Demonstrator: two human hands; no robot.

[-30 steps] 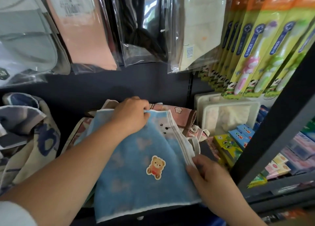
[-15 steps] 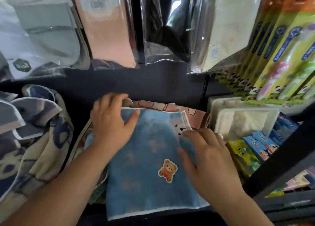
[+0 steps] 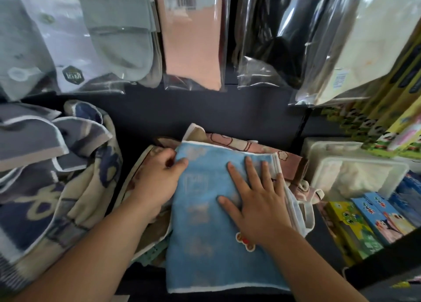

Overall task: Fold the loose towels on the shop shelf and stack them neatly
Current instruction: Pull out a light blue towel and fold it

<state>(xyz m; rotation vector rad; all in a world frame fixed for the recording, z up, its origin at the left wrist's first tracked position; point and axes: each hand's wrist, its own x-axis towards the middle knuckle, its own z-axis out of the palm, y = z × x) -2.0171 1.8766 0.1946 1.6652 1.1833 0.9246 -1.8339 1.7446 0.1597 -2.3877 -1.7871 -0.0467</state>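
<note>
A folded light blue towel (image 3: 205,244) with a white hem and a small bear patch lies flat under the right hand (image 3: 257,201). Its upper left edge is pinched by the left hand (image 3: 157,178). A pink patterned towel (image 3: 273,151) pokes out beyond the fingertips, beneath the blue one. Left of the left hand sits a crumpled navy-and-cream towel heap (image 3: 57,176), unfolded.

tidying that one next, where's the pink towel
Head view, centre right: the pink towel pokes out behind the blue towel, just left of the white tray.
</note>
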